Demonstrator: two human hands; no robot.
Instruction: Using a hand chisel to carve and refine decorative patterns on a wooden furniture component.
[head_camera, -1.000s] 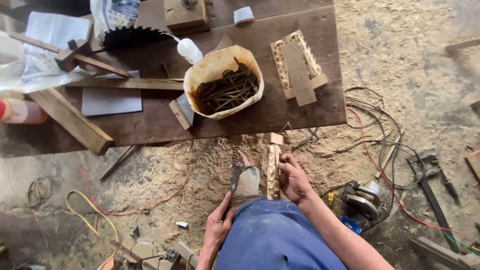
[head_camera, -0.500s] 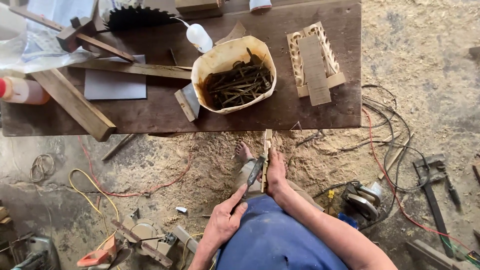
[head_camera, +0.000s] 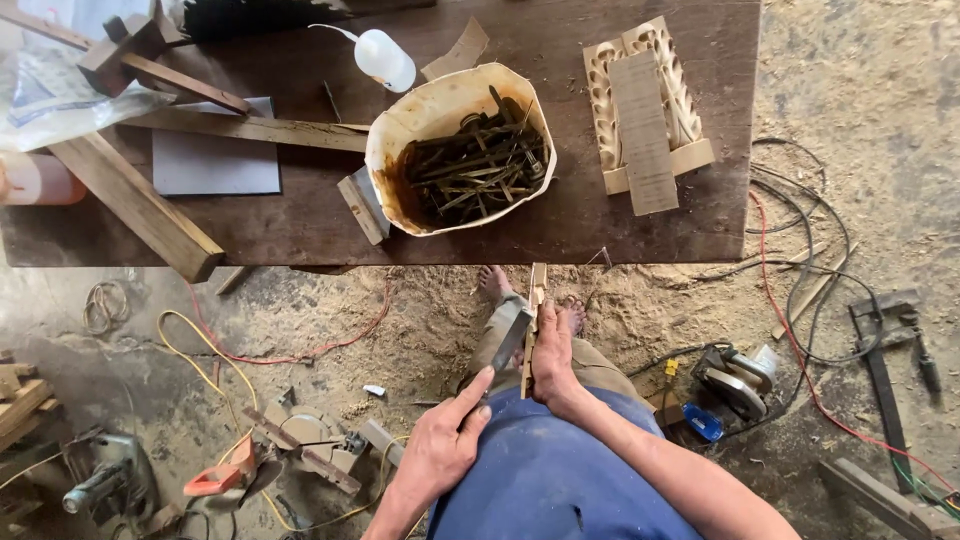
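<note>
The narrow wooden strip (head_camera: 535, 325) stands on edge over the person's lap, its far end pointing toward the near edge of the dark worktable (head_camera: 300, 225). A flat metal blade (head_camera: 510, 340), perhaps a chisel or scraper though I cannot tell which, lies aslant against the strip's left face. To work this well, it seems best to keep the blade low along the grain, take light passes, and keep the bracing fingers behind the cutting edge, since the bare feet (head_camera: 495, 283) sit just beyond the strip on the sawdust-strewn floor.

The right hand (head_camera: 553, 355) is closed around the strip's near part, wrist bent down, forearm coming in from the near right. The left hand (head_camera: 445, 440) grips the blade's near end, index finger stretched along it, elbow tucked close.

On the table beyond stands a cream tub of dark nails (head_camera: 465, 150); to its right lies a carved wooden panel (head_camera: 650, 110). A circular saw (head_camera: 735, 380) rests on the floor to the right.
</note>
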